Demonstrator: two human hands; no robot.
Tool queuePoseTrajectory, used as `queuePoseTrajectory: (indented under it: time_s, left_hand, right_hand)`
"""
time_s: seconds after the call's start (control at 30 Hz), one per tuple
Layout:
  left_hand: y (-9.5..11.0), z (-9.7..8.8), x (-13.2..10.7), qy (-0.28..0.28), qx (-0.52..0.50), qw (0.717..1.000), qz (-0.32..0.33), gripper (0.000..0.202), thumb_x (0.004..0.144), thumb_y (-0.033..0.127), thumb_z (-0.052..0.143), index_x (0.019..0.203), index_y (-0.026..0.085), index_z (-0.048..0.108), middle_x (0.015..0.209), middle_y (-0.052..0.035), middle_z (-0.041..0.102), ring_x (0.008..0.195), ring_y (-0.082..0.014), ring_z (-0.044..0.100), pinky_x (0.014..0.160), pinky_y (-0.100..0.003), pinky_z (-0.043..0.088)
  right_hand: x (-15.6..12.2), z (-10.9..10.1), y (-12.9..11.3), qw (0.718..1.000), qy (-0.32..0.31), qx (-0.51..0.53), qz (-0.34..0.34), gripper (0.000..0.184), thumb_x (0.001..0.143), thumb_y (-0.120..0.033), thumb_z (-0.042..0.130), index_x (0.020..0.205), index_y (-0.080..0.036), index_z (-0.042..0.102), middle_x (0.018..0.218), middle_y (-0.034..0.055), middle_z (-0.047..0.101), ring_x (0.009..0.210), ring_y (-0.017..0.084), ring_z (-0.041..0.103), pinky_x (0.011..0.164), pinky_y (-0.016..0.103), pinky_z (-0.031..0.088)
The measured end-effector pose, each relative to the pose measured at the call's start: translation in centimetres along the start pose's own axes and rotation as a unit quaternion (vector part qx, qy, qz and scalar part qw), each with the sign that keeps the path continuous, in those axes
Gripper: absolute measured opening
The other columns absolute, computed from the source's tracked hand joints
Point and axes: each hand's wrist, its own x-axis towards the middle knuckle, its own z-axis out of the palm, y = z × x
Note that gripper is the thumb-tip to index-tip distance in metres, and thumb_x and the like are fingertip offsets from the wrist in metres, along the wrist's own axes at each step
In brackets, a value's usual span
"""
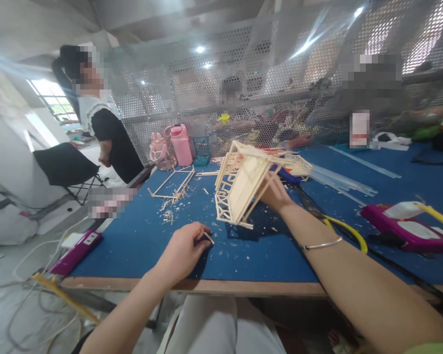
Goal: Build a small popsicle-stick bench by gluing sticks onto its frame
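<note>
My right hand [275,192] reaches in from the right, its fingers partly hidden behind a wooden model house [243,184] made of thin sticks and pale panels. It grips the model, which is tilted and raised off the blue tabletop at least in part. A blue handle-like object [286,175] shows just beyond that hand; what it is, I cannot tell. Low over the table, nearer me, my left hand [184,248] pinches a short thin wooden stick [208,238] between thumb and fingers. A stick frame [172,183] lies at the left, with wood scraps [168,212] around it.
Pink bottles [180,145] and a teal basket [201,151] stand at the back. Clear strips [341,179], a yellow cable [349,231] and a purple power strip [406,226] lie right. Another power strip [77,253] sits at the left edge. A person [112,132] stands beyond.
</note>
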Motion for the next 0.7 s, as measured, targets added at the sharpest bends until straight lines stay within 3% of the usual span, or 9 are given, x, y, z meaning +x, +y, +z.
queuePoseTrajectory:
  time_s: [0.07,0.13,0.2,0.33,0.43,0.6,0.7]
  left_hand:
    - [-0.4,0.3,1.0,-0.053,0.027,0.997,0.044,0.022,0.070,0.022,0.054,0.055,0.022,0.038,0.073,-0.0026,0.064,0.071,-0.0182,0.055,0.065,-0.028,0.037]
    - [-1.2,0.0,2.3,-0.068,0.064,0.993,0.066,0.021,0.072,0.020,0.052,0.054,0.022,0.040,0.065,-0.0018,0.059,0.066,-0.0180,0.051,0.063,-0.027,0.034]
    - [-2.4,-1.0,3.7,-0.033,0.103,0.993,0.053,0.021,0.071,0.017,0.051,0.054,0.023,0.040,0.061,-0.0015,0.055,0.063,-0.0179,0.049,0.061,-0.027,0.032]
    - [-3.6,-2.7,5.0,0.101,0.143,0.985,-0.016,0.022,0.068,0.018,0.054,0.053,0.023,0.038,0.056,-0.0004,0.050,0.058,-0.0176,0.045,0.059,-0.027,0.029]
    - [-2.4,-2.2,4.7,0.178,0.074,0.981,-0.025,0.024,0.072,0.022,0.052,0.055,0.023,0.034,0.065,-0.0014,0.058,0.062,-0.0169,0.049,0.062,-0.027,0.033]
    - [0.4,-0.1,5.3,0.215,-0.125,0.968,0.023,0.029,0.070,0.027,0.055,0.058,0.022,0.030,0.097,-0.0073,0.064,0.093,-0.0195,0.057,0.080,-0.029,0.038]
    - [0.8,0.2,7.1,0.203,-0.212,0.956,0.028,0.029,0.065,0.023,0.058,0.059,0.022,0.030,0.085,-0.0036,0.062,0.086,-0.0171,0.056,0.077,-0.028,0.040]
  right_hand:
    - [-0.3,-0.5,-0.3,0.998,0.054,-0.011,0.023,0.027,0.076,-0.036,0.046,0.064,-0.017,0.060,0.053,0.0039,0.059,0.054,0.017,0.054,0.051,0.026,0.041]
    - [-0.6,-0.4,-0.6,0.993,0.102,-0.037,0.049,0.028,0.075,-0.036,0.049,0.057,-0.017,0.058,0.049,0.0030,0.056,0.052,0.016,0.053,0.050,0.025,0.038]
    - [-0.8,0.0,-0.7,0.987,0.130,-0.068,0.064,0.030,0.075,-0.035,0.050,0.053,-0.017,0.056,0.047,0.0024,0.056,0.051,0.015,0.053,0.050,0.024,0.037]
    - [-1.0,1.5,-0.6,0.979,0.164,-0.102,0.068,0.032,0.077,-0.036,0.048,0.052,-0.018,0.054,0.048,0.0013,0.056,0.050,0.014,0.051,0.051,0.024,0.034]
    - [-1.0,2.1,-0.5,0.976,0.168,-0.125,0.054,0.034,0.078,-0.038,0.047,0.050,-0.019,0.051,0.048,0.0004,0.055,0.051,0.013,0.050,0.055,0.024,0.034]
    - [-1.1,2.3,-0.6,0.976,0.161,-0.148,0.017,0.032,0.077,-0.037,0.045,0.051,-0.020,0.047,0.048,-0.0012,0.051,0.052,0.012,0.047,0.055,0.024,0.031]
    - [-1.2,2.3,-0.5,0.974,0.156,-0.162,0.000,0.031,0.077,-0.038,0.044,0.052,-0.020,0.048,0.050,-0.0008,0.050,0.054,0.013,0.047,0.055,0.025,0.031]
